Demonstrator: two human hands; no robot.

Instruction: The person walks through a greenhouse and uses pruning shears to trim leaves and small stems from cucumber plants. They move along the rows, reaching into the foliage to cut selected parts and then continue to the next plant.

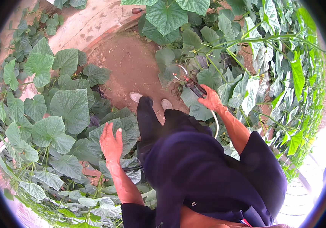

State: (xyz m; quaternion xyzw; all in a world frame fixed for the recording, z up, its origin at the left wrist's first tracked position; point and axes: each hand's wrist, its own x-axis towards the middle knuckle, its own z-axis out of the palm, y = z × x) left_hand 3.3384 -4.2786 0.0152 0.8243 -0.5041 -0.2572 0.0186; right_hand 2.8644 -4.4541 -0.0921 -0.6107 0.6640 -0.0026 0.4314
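My right hand grips a dark hand-held tool with a curved, pale, hook-like end and small red parts at its tip. A pale cord or tube hangs down from below that hand. The tool's end is at the edge of the foliage, over broad lobed leaves that look like cucumber. My left hand is held out with its fingers extended and thumb apart, holding nothing. Beneath and beside it are large green leaves; I cannot tell whether it touches them.
My shoes stand on a bare soil path between leafy rows. A pale, cracked ledge curves across the upper left. A long green vine stem reaches across at the upper right. A small dark red-brown object lies by the ledge.
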